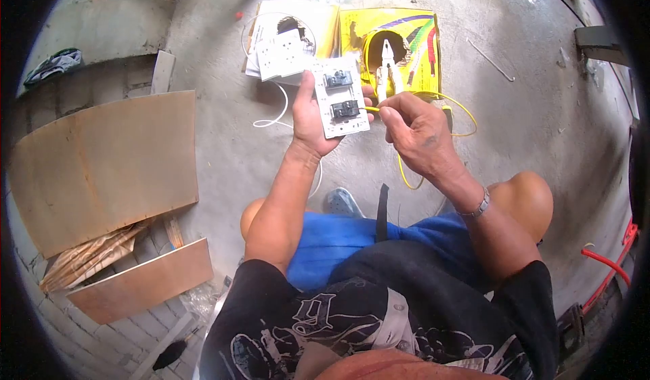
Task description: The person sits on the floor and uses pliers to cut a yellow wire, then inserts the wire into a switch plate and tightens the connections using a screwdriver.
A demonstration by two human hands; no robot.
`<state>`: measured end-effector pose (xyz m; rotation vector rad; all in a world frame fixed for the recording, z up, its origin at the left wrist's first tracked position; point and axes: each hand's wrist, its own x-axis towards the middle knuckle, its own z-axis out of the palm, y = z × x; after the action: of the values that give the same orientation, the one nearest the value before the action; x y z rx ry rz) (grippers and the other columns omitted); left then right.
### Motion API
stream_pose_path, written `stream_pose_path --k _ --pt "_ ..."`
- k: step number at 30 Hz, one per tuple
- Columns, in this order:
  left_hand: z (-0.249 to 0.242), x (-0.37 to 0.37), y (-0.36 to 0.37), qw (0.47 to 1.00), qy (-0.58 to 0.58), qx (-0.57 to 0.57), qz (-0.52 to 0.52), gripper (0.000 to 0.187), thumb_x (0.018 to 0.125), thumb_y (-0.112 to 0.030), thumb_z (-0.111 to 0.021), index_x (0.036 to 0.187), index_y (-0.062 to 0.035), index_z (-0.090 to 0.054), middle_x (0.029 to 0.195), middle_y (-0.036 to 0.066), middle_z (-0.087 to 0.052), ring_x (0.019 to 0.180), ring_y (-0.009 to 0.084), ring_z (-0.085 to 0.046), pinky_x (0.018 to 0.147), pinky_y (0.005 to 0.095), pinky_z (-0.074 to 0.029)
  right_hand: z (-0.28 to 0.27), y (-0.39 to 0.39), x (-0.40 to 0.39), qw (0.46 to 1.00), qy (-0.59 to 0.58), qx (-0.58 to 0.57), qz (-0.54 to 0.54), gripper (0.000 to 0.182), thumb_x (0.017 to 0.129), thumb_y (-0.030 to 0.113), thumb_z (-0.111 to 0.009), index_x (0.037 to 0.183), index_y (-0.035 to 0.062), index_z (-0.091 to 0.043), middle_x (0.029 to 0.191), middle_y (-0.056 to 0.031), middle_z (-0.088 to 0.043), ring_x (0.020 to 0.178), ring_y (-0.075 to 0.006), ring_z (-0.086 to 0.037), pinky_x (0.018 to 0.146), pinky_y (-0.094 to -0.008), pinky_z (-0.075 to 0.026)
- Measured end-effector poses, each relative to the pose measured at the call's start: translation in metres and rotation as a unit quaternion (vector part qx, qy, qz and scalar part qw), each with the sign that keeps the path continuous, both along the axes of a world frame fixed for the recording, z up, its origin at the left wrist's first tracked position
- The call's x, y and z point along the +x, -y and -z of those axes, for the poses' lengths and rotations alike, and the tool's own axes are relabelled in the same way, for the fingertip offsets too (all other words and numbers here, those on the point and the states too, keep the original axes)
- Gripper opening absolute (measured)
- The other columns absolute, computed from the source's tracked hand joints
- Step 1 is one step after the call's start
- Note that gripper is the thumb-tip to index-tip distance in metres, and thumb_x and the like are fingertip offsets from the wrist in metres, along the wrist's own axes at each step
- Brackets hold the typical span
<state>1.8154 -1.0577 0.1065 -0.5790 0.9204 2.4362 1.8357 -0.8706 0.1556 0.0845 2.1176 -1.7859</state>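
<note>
Black shirt [271,299] nearest; left fingers [305,87] grip white plate [342,94], right fingers [394,119] pinch yellow wire [372,108] over concrete floor [223,136].

one head-worn camera is looking forward and steeply down from above the person's black short-sleeved shirt with pale print [379,265], which is filling the bottom edge nearest the lens. the bare left hand [310,123] and bare right hand [420,133] are showing farther out, near the upper middle. the grey concrete floor [223,143] is spreading beyond, and the wide view is bowing straight edges and rounding into black corners.
</note>
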Motion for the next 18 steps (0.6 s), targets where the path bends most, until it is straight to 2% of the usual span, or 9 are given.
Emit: stream_pose_path --k 1,3,4,6,10,12,13,15,18 --pt "0.002 0.000 0.001 1.000 0.003 -0.001 0.003 0.077 0.091 -0.065 -0.031 0.129 0.0014 -0.044 0.106 0.027 -0.060 0.087 0.0347 -0.065 0.072 0.0484 -0.056 0.001 0.001 0.001 1.000 0.001 0.000 0.000 0.011 0.087 0.007 -0.059 0.087 -0.0035 -0.063 0.072 -0.0125 -0.066 0.062 -0.0119 -0.060 0.058 -0.0289 -0.049" --pt "0.005 0.001 0.001 1.000 0.007 -0.001 0.007 0.077 0.091 -0.065 -0.031 0.129 0.0014 -0.044 0.106 0.028 -0.060 0.087 0.0351 -0.065 0.072 0.0494 -0.056 0.006 0.003 0.003 0.999 -0.031 -0.028 0.006 0.012 0.087 0.007 -0.059 0.087 -0.0048 -0.061 0.086 -0.0185 -0.069 0.074 -0.0183 -0.068 0.066 -0.0305 -0.053" --pt "0.005 0.001 0.001 1.000 0.009 0.002 0.004 0.077 0.091 -0.064 -0.031 0.128 0.0013 -0.044 0.106 0.028 -0.060 0.087 0.0354 -0.065 0.073 0.0490 -0.056 0.009 0.004 0.004 0.999 -0.031 -0.027 0.007 0.012 0.087 0.007 -0.059 0.087 -0.0048 -0.061 0.086 -0.0185 -0.069 0.074 -0.0183 -0.068 0.066 -0.0305 -0.053" --pt "0.006 0.000 0.002 1.000 0.011 0.007 0.004 0.077 0.091 -0.064 -0.031 0.128 0.0013 -0.044 0.105 0.028 -0.060 0.087 0.0356 -0.065 0.074 0.0487 -0.056 0.012 0.006 0.006 0.999 -0.037 -0.012 -0.007 0.012 0.086 0.006 -0.059 0.086 -0.0054 -0.061 0.095 -0.0220 -0.068 0.084 -0.0252 -0.070 0.072 -0.0320 -0.054" --pt "0.004 -0.001 0.002 1.000 0.011 -0.001 0.001 0.075 0.091 -0.063 -0.031 0.128 0.0015 -0.044 0.104 0.029 -0.061 0.086 0.0349 -0.066 0.074 0.0452 -0.056 0.011 0.006 0.007 0.999 -0.039 -0.018 -0.009 0.012 0.086 0.006 -0.059 0.085 -0.0057 -0.060 0.094 -0.0221 -0.068 0.083 -0.0286 -0.070 0.071 -0.0334 -0.054" --pt "0.004 0.000 0.001 1.000 0.013 -0.004 0.000 0.075 0.092 -0.063 -0.031 0.128 0.0016 -0.044 0.104 0.029 -0.061 0.086 0.0347 -0.066 0.074 0.0443 -0.056 0.014 0.005 0.009 0.998 -0.047 0.000 -0.034 0.015 0.092 0.013 -0.057 0.090 -0.0019 -0.060 0.063 -0.0038 -0.057 0.057 -0.0080 -0.054 0.054 -0.0252 -0.045" --pt "0.004 0.000 0.001 1.000 0.013 -0.011 0.001 0.075 0.092 -0.063 -0.031 0.128 0.0016 -0.045 0.103 0.028 -0.061 0.086 0.0345 -0.066 0.074 0.0444 -0.056 0.011 0.004 0.008 0.998 -0.047 0.000 -0.034 0.015 0.092 0.013 -0.057 0.090 -0.0019 -0.060 0.063 -0.0038 -0.057 0.057 -0.0080 -0.054 0.054 -0.0252 -0.045" --pt "0.004 0.000 0.002 1.000 0.013 -0.019 0.001 0.075 0.092 -0.063 -0.031 0.127 0.0015 -0.045 0.103 0.028 -0.061 0.085 0.0344 -0.066 0.074 0.0445 -0.056 0.002 0.004 0.005 0.999 -0.019 0.019 -0.035 0.011 0.085 0.005 -0.059 0.085 -0.0059 -0.061 0.093 -0.0247 -0.067 0.089 -0.0296 -0.069 0.072 -0.0341 -0.055" --pt "0.005 0.000 0.001 1.000 0.005 -0.021 0.003 0.075 0.092 -0.064 -0.031 0.126 0.0013 -0.046 0.101 0.028 -0.062 0.085 0.0341 -0.066 0.074 0.0441 -0.056 0.006 0.005 0.007 0.998 -0.060 0.008 -0.024 0.011 0.084 0.005 -0.059 0.085 -0.0057 -0.061 0.092 -0.0254 -0.067 0.091 -0.0298 -0.068 0.072 -0.0346 -0.055"
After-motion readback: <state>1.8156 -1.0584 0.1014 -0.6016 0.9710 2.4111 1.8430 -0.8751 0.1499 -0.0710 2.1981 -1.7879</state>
